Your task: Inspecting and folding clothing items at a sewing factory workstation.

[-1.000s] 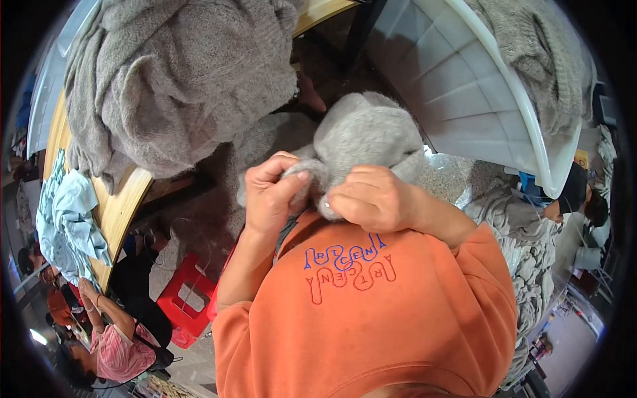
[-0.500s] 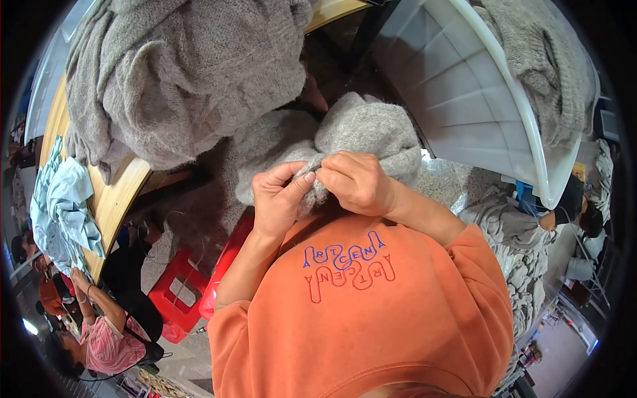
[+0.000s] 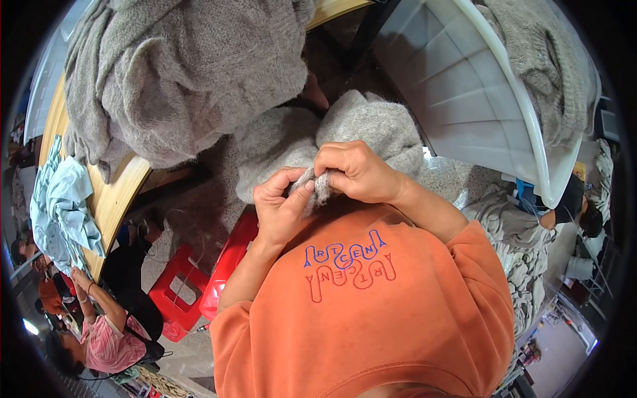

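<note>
A grey fuzzy knit garment (image 3: 371, 123) lies bunched over my lap, falling in two rounded lumps. My left hand (image 3: 282, 196) pinches a thick edge of it between thumb and fingers. Right beside it, my right hand (image 3: 355, 172) has its fingers curled on the same edge, thumb pressed in. A short bit of the knit shows between the two thumbs. Whether the fingers hold anything finer, such as a thread, is too small to tell.
A wooden table (image 3: 123, 192) at the left carries a large heap of grey knits (image 3: 186, 79) and light blue cloth (image 3: 63, 199). A white plastic bin (image 3: 458, 86) with more knitwear stands at right. Red stools (image 3: 176, 292) are at lower left, near a co-worker in pink (image 3: 113, 341).
My right hand has shifted slightly up and its fingers have re-curled on the knit edge, showing more of the edge between my hands. My left hand keeps its pinch, slightly lower.
</note>
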Available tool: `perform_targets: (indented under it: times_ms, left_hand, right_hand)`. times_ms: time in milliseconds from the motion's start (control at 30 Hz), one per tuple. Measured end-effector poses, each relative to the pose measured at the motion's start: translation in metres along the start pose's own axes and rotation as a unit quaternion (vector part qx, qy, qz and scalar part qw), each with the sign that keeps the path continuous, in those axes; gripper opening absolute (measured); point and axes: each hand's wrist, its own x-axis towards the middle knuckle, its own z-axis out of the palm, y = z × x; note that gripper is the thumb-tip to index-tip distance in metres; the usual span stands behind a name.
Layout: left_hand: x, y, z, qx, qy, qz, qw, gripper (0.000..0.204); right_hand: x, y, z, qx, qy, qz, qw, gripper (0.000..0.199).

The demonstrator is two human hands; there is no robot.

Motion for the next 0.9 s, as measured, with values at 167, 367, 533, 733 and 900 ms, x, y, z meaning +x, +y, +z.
perform_targets:
  times_ms: [167,367,533,733,900]
  left_hand:
    - [0.0,0.007,0.003,0.127,0.011,0.104,0.986,0.014]
    - [0.0,0.009,0.003,0.197,0.035,0.202,0.959,0.013]
    - [0.002,0.009,0.006,0.221,0.053,0.244,0.943,0.015]
    - [0.001,0.012,0.011,0.289,0.073,0.332,0.895,0.024]
    - [0.005,0.005,0.004,0.337,0.097,0.3,0.887,0.017]
  right_hand:
    - [-0.007,0.001,0.01,0.082,0.027,0.096,0.992,0.009]
    - [-0.011,-0.004,0.014,0.102,0.026,0.124,0.987,0.006]
    - [-0.016,-0.004,0.025,-0.018,0.136,0.024,0.99,0.008]
    - [-0.012,-0.005,0.023,-0.171,0.124,-0.069,0.975,0.016]
    - [-0.01,-0.002,0.02,-0.183,0.178,-0.067,0.964,0.006]
